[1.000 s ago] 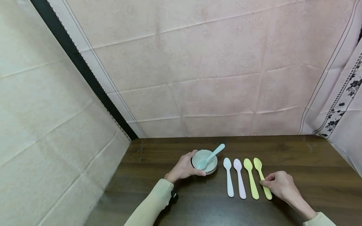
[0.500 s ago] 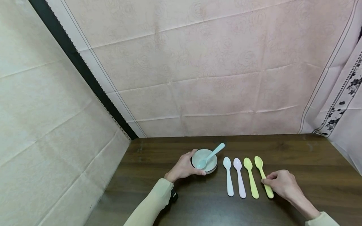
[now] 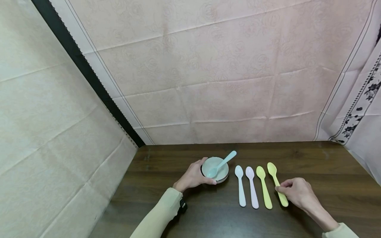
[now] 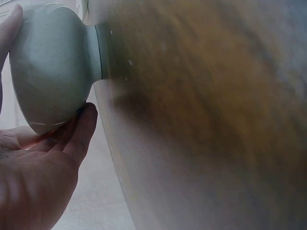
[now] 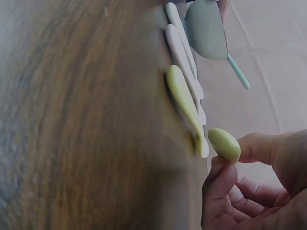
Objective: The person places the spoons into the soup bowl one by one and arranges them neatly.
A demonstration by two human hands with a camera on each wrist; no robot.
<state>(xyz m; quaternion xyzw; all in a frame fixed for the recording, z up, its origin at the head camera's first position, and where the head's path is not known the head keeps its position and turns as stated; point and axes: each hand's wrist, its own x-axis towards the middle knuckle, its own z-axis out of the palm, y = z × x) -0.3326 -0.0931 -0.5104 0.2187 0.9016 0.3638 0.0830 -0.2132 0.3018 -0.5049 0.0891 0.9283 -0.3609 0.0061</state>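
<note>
My left hand grips a pale green bowl from its left side, thumb at the near rim and fingers round the far side. A mint-coloured spoon leans in the bowl, its handle sticking out over the right rim. On the right, my right hand pinches the rightmost yellow-green spoon by its handle between thumb and finger. To its left lie a second yellow-green spoon, a pale lilac spoon and a pale blue spoon, side by side with bowls pointing away.
The dark wooden table ends at a cream cloth backdrop. Another cloth hangs along the left side. Black patterned trim runs down the cloth on the right.
The pinched yellow-green spoon has shifted slightly away from me and to the right along with my right hand. My left hand and the bowl have stayed in place.
</note>
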